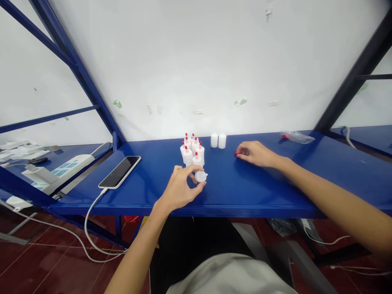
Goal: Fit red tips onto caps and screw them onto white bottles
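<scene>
From the head camera, at a blue metal shelf (pixel 275 192) against a white wall: no brand, label or writing is readable on anything before me; the print on the power strip (pixel 69 167) at far left is too small to make out.

My left hand (pixel 180 188) rests on the shelf's front half, fingers curled around a small white bottle (pixel 201 176) that has no cap on it. The bottle sits at my fingertips, thumb beneath it and index finger over it, tipped on its side with its neck pointing right. It lies just in front of a cluster of capped bottles (pixel 192 150), white with red tips, standing upright and packed together.

My right hand (pixel 255 154) lies palm down farther right, fingers closed lightly on a tiny red cap (pixel 236 154) that shows at my fingertips, touching the shelf. Between that hand and the cluster, nearer the wall, two uncapped white bottles (pixel 218 140) stand side by side; whether they hold anything I cannot tell.

A clear plastic bag (pixel 297 137) with something red inside lies at the back right. A phone (pixel 120 172), screen dark, lies at left with a white cable (pixel 88 220) plugged in and trailing off the edge.
</scene>
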`<action>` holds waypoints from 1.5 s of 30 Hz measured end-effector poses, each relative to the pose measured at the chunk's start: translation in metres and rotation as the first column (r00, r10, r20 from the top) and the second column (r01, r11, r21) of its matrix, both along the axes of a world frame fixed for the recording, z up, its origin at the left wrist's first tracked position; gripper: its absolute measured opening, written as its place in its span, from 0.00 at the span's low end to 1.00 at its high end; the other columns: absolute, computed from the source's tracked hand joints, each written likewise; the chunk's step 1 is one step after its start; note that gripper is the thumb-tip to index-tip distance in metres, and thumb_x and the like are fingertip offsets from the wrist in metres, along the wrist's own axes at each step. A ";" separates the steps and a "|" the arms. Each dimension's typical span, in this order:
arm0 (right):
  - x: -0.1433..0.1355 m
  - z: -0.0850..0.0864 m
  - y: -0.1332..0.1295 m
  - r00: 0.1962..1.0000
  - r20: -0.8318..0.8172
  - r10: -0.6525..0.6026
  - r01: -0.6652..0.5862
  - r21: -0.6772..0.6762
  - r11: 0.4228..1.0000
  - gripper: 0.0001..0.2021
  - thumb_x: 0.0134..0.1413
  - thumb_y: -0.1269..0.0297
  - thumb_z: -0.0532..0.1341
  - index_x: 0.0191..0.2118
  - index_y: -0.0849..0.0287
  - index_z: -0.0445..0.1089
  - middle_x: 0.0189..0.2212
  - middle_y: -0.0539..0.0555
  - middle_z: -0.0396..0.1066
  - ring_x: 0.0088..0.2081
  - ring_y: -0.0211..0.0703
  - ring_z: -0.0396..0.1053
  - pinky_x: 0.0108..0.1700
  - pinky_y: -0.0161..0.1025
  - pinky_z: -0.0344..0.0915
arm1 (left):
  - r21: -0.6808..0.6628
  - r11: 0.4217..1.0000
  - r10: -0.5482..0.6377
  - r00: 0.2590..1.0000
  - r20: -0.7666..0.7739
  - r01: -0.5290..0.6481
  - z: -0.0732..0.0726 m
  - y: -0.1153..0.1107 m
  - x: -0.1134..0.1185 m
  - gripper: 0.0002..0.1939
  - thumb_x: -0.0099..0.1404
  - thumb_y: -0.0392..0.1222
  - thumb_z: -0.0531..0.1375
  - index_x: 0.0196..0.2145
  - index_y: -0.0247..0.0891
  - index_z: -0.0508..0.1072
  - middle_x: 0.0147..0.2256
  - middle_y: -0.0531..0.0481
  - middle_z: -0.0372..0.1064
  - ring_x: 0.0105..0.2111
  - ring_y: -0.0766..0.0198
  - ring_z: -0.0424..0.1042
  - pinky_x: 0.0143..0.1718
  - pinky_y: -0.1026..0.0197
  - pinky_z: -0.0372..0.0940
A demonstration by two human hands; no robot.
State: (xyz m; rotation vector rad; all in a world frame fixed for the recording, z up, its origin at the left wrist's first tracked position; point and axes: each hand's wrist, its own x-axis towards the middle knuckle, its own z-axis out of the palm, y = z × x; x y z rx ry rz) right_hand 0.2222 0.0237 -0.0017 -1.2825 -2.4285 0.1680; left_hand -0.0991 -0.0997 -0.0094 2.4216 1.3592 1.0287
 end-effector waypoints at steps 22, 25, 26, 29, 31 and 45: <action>-0.092 0.014 -0.106 0.836 -0.483 0.259 -0.289 0.013 0.957 0.05 0.56 0.69 0.62 0.38 0.58 0.74 0.33 0.52 0.78 0.34 0.41 0.76 0.38 0.37 0.73 | -0.268 0.941 -0.186 0.978 0.099 0.206 -0.005 0.001 0.014 0.20 0.68 0.57 0.58 0.47 0.38 0.74 0.27 0.56 0.64 0.26 0.68 0.60 0.30 0.64 0.55; -0.095 0.011 -0.108 0.840 -0.439 0.320 -0.324 0.067 0.944 0.13 0.54 0.70 0.63 0.47 0.58 0.70 0.38 0.53 0.77 0.38 0.42 0.75 0.43 0.40 0.73 | -0.322 0.913 -0.197 0.962 0.187 0.250 -0.003 -0.001 0.014 0.19 0.70 0.55 0.55 0.47 0.38 0.72 0.27 0.56 0.63 0.26 0.68 0.59 0.29 0.65 0.54; -0.096 0.010 -0.108 0.845 -0.407 0.347 -0.332 0.109 0.937 0.17 0.53 0.70 0.64 0.50 0.58 0.69 0.41 0.54 0.76 0.40 0.43 0.75 0.45 0.42 0.73 | -0.335 0.904 -0.198 0.955 0.223 0.266 -0.002 -0.001 0.013 0.19 0.71 0.55 0.54 0.47 0.37 0.71 0.27 0.56 0.62 0.26 0.69 0.60 0.29 0.65 0.54; -0.102 0.008 -0.106 0.860 -0.320 0.397 -0.344 0.209 0.915 0.21 0.52 0.71 0.64 0.53 0.57 0.65 0.45 0.56 0.73 0.43 0.46 0.73 0.46 0.44 0.72 | -0.365 0.867 -0.221 0.919 0.326 0.339 -0.001 -0.003 0.013 0.18 0.73 0.54 0.52 0.46 0.36 0.68 0.27 0.56 0.61 0.26 0.68 0.61 0.30 0.65 0.58; -0.106 0.008 -0.103 0.856 -0.306 0.417 -0.346 0.262 0.901 0.20 0.53 0.72 0.64 0.52 0.56 0.65 0.45 0.57 0.72 0.44 0.46 0.72 0.46 0.44 0.71 | -0.368 0.843 -0.244 0.889 0.387 0.392 0.000 -0.004 0.012 0.18 0.73 0.54 0.51 0.44 0.36 0.67 0.27 0.56 0.61 0.27 0.68 0.63 0.32 0.65 0.60; -0.113 0.033 -0.096 0.785 0.030 0.619 -0.581 0.384 0.718 0.10 0.57 0.73 0.59 0.45 0.61 0.66 0.34 0.55 0.71 0.35 0.44 0.65 0.39 0.41 0.66 | -0.365 0.749 -0.393 0.814 0.427 0.553 0.003 -0.001 0.002 0.19 0.74 0.52 0.49 0.33 0.35 0.66 0.29 0.51 0.63 0.32 0.65 0.65 0.41 0.61 0.61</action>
